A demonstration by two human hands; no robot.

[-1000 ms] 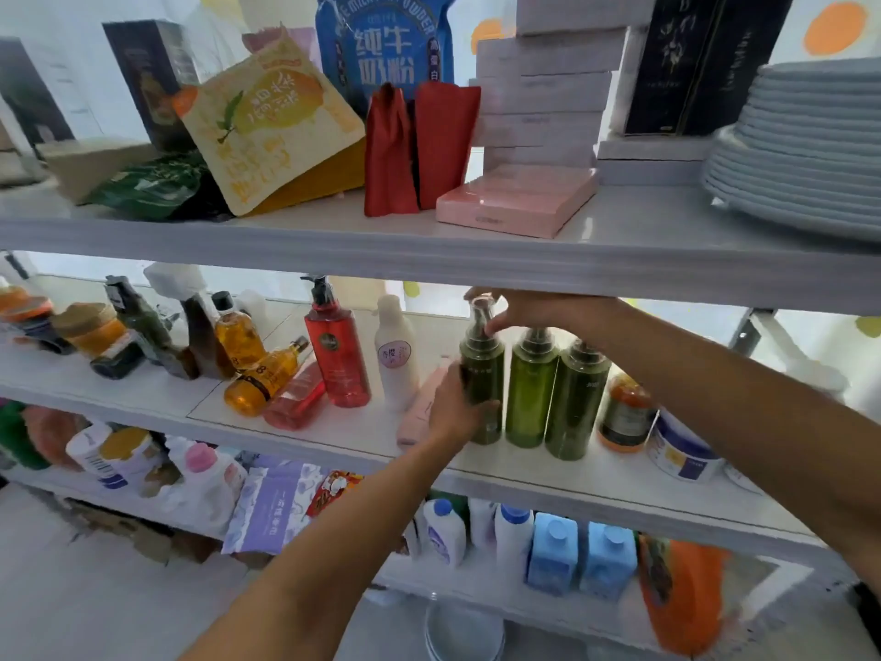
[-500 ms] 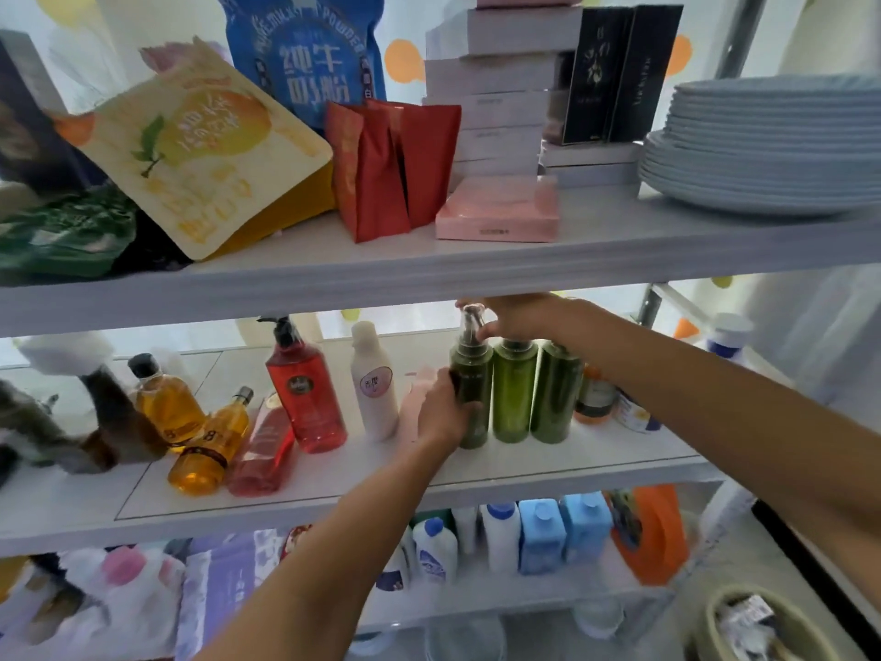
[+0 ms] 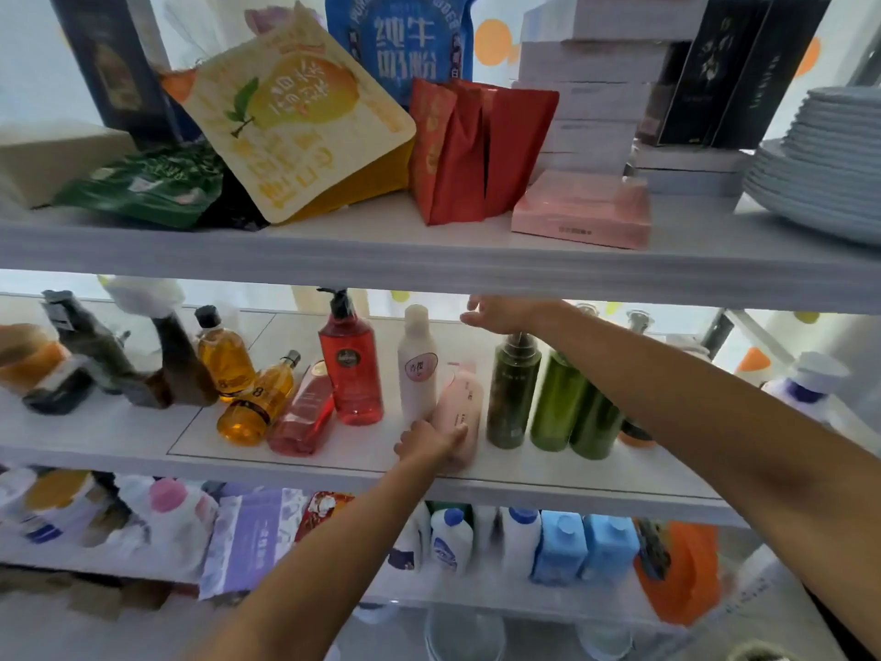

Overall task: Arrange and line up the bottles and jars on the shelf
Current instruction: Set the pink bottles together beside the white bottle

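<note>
On the middle shelf (image 3: pixel 333 462) three green pump bottles stand in a row: a dark one (image 3: pixel 512 398) and two lighter ones (image 3: pixel 558 403). My left hand (image 3: pixel 429 441) grips the bottom of a pink bottle (image 3: pixel 462 412) that lies tilted against a white bottle (image 3: pixel 418 369). My right hand (image 3: pixel 500 314) hovers with relaxed fingers above the dark green bottle's pump, holding nothing. A red pump bottle (image 3: pixel 350 364) stands further left. A pink-red bottle (image 3: pixel 305 417) and an amber bottle (image 3: pixel 257 403) lie on their sides.
Left on this shelf stand another amber bottle (image 3: pixel 224 355), dark bottles (image 3: pixel 181 369) and jars (image 3: pixel 28 355). The shelf above (image 3: pixel 429 260) sits low over my right hand and carries pouches, boxes and plates (image 3: pixel 820 164). Blue and white bottles (image 3: pixel 562 551) fill the shelf below.
My left hand let go of the dark green bottle and moved left onto the lying pink bottle. My right hand released the pump top and lifted slightly, fingers spread.
</note>
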